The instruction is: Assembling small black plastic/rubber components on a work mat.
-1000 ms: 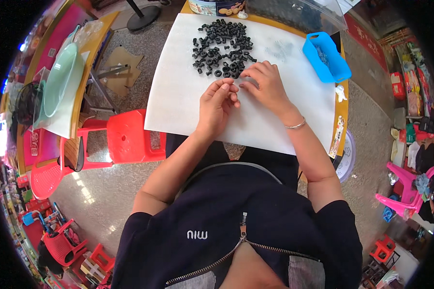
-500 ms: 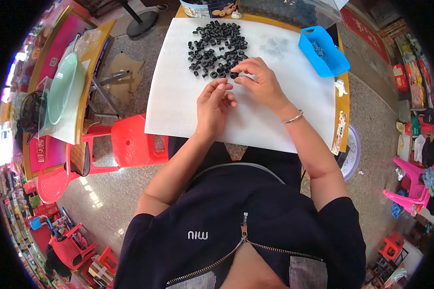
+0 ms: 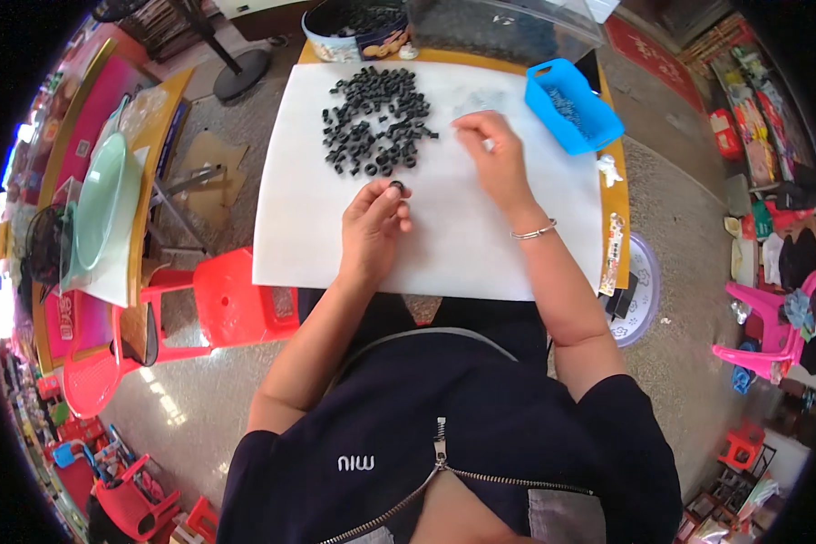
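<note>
My left hand [image 3: 372,228] is raised over the near part of a white sheet [image 3: 471,249], its thumb and forefinger pinching a small black ring-shaped part [image 3: 396,185]. To its right, my right hand [image 3: 499,161] hangs over the sheet with thumb and finger drawn together; whatever lies between the tips is too small to make out. Just beyond its fingertips are scattered tiny clear pieces [image 3: 482,98]. A loose heap of black parts [image 3: 372,127], some ring-shaped, lies on the sheet beyond my left hand.
A blue basket [image 3: 573,107] with small clear pieces stands at the right back. Along the far edge are a round tin [image 3: 335,45] of black parts and a clear bin [image 3: 503,32]. A red stool [image 3: 236,295] is left of the table; a side table holds a green basin [image 3: 109,199].
My right hand has left the black heap and moved right toward the clear pieces. My left hand has drawn back from the heap with the black ring-shaped part showing. The whole view has shifted.
</note>
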A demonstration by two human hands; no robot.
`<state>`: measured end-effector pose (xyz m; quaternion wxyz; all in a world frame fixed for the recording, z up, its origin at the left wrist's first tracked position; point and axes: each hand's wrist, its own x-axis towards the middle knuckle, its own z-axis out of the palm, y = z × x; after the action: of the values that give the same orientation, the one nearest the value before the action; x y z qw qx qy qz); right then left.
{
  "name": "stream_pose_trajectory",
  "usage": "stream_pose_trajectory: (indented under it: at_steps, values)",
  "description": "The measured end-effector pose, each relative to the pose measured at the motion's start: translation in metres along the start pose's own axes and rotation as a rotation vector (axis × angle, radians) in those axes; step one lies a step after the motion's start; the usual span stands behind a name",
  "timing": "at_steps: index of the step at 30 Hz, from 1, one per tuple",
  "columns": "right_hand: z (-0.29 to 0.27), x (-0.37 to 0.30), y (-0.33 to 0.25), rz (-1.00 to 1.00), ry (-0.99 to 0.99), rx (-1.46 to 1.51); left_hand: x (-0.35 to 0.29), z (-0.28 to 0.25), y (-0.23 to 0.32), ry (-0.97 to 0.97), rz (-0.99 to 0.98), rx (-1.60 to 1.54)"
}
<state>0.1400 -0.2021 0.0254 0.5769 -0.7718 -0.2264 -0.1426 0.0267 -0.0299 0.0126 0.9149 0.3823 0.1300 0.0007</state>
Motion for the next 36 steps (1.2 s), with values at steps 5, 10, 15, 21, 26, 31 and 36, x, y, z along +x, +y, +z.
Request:
stream_pose_trajectory:
  at_steps: [5,10,15,21,26,31,36]
  values:
    - [-0.035,0.01,0.051,0.078,0.257,-0.363,0.001,0.003,0.001,-0.033,-0.013,0.002]
    - [-0.024,0.004,0.042,-0.009,0.145,-0.624,-0.001,0.005,0.002,-0.054,-0.028,0.026]
    - [-0.025,0.002,0.045,0.03,0.108,-0.683,-0.001,0.004,0.003,-0.06,-0.04,0.008]
    - [-0.025,0.004,0.042,0.065,0.084,-0.537,-0.001,0.004,0.005,-0.072,-0.051,-0.003]
    - [-0.02,0.004,0.033,0.045,0.096,-0.453,-0.001,0.006,0.006,-0.067,-0.053,-0.001]
    - [-0.018,0.006,0.029,0.125,0.076,-0.155,0.001,0.004,0.005,-0.076,-0.046,-0.003]
    - [-0.012,0.003,0.004,0.437,-0.223,0.362,0.002,0.0,0.004,-0.093,-0.058,-0.012]
